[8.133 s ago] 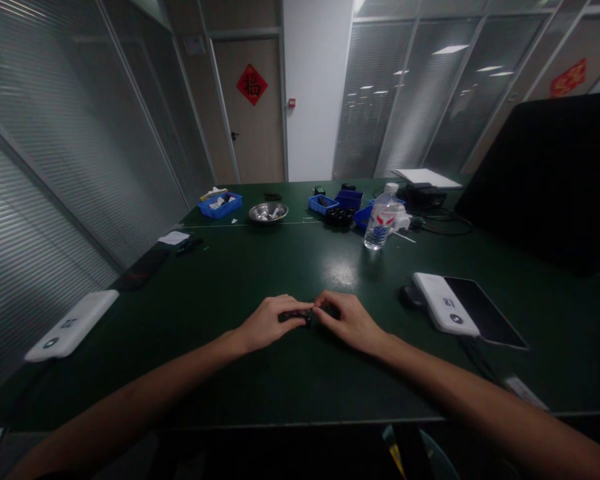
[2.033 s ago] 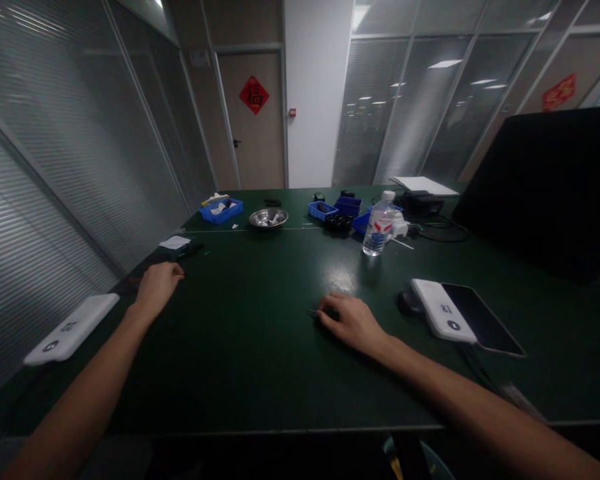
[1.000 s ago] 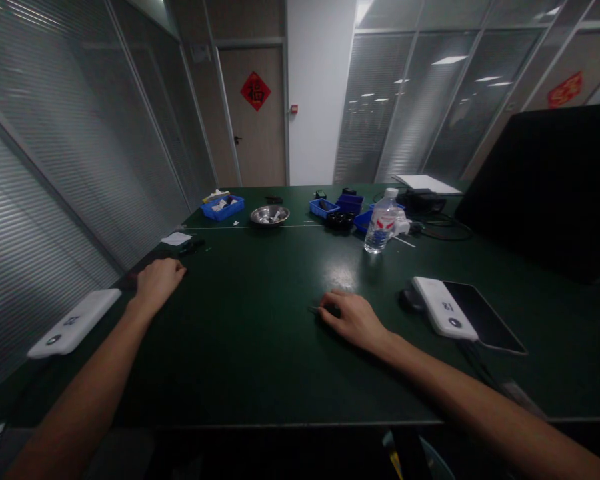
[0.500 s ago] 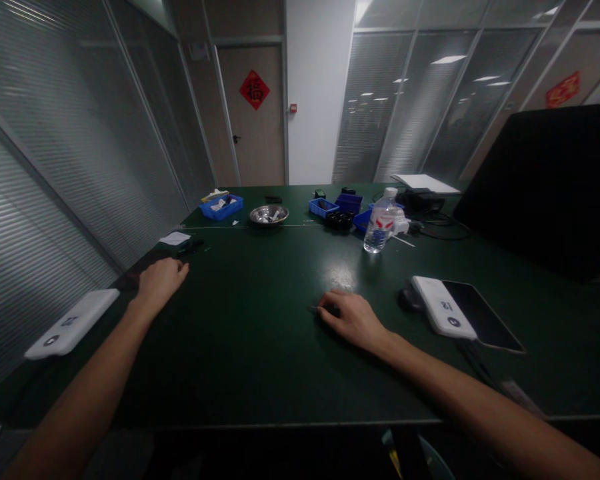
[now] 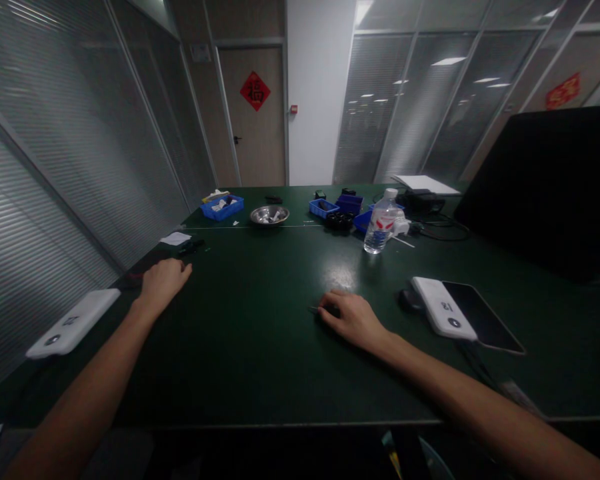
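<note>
My left hand (image 5: 164, 283) rests near the left edge of the dark green table (image 5: 250, 320), fingers curled, just below some small dark items (image 5: 191, 247). Whatever it may hold is hidden. Further right, my right hand (image 5: 349, 316) lies on the tabletop with its fingers curled round a small dark object whose thin tip (image 5: 313, 309) pokes out to the left. I cannot make out what that object is. A clear water bottle (image 5: 380, 223) with a red and white label stands upright beyond my right hand.
White power banks lie at left (image 5: 74, 323) and right (image 5: 443, 307), the latter beside a black phone (image 5: 483, 316). Further back are a metal bowl (image 5: 269, 215), a blue basket (image 5: 223, 208) and more blue trays (image 5: 349, 203). A black monitor (image 5: 545, 193) stands right.
My left hand has shifted slightly to the right. My right hand has kept its place.
</note>
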Demonstrator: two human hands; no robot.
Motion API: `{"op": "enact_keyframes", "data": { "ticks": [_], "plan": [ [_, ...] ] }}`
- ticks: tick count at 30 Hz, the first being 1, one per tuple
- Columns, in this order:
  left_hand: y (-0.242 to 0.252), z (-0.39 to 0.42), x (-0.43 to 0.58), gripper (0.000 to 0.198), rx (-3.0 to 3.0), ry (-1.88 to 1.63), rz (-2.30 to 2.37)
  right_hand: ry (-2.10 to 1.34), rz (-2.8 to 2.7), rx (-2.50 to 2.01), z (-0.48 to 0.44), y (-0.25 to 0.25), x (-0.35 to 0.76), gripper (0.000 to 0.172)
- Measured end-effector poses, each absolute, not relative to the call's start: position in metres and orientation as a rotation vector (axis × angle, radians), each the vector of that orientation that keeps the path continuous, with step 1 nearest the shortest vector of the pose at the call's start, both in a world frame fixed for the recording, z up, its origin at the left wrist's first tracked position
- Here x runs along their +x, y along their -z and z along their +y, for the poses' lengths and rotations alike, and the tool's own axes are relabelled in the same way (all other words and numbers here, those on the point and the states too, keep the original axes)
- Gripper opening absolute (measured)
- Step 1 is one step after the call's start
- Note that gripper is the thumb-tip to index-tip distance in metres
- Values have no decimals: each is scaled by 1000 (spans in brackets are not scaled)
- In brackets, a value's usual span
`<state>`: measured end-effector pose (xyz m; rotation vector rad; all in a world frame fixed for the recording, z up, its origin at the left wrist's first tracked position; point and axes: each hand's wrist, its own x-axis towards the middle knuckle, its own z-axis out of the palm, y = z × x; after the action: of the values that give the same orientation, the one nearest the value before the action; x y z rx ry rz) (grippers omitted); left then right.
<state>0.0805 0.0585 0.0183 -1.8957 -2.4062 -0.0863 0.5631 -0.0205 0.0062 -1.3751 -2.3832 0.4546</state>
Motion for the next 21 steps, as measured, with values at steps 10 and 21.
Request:
{"op": "enact_keyframes", "data": {
  "ticks": [10,21],
  "plan": [
    [-24,55,84,56,-1902,107,-2462,-462,-2388,-1404,-22,-9,562,18],
    [-18,56,79,39,-1909,100,-2379,-436,-2384,-1389,-21,-6,563,18]
  ]
}}
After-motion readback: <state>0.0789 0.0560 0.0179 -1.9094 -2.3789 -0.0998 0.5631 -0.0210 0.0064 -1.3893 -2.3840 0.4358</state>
